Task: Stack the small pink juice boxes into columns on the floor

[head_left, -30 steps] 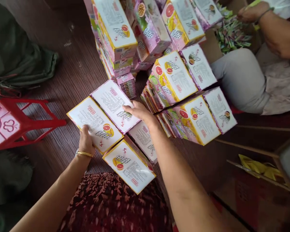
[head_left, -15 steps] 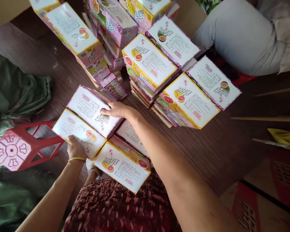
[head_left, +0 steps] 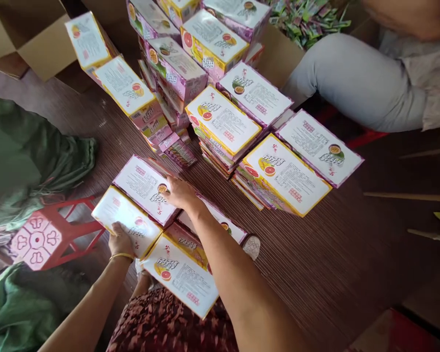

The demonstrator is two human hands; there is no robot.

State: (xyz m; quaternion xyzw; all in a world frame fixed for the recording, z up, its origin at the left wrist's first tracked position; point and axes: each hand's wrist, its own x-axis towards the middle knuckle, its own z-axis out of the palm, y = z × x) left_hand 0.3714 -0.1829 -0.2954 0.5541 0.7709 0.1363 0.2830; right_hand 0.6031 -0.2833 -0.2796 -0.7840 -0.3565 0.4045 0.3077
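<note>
My left hand (head_left: 121, 243) is closed on the near edge of a yellow-edged carton (head_left: 127, 218), its thumb on the white top. A purple-edged carton (head_left: 143, 183) lies against that one, and my right hand (head_left: 181, 193) grips its far side with the thumb over the printed top. The two cartons are pressed together between my hands. Just to their right, another yellow-edged carton (head_left: 179, 278) with grapefruit pictures sits close to my lap. Behind it, a further purple-edged carton (head_left: 223, 222) is partly covered by my right forearm.
Tall stacks of similar cartons (head_left: 223, 122) stand ahead on the brown floor (head_left: 304, 254). A red stool (head_left: 36, 239) is at left, with green sacks (head_left: 33, 142) around it. Open cardboard boxes (head_left: 40, 44) are at back left. Another person's grey-clad leg (head_left: 355, 80) is at right.
The view has shifted, so the stacks sit lower and more of the back shows. Both hands keep their places on the same two cartons.
</note>
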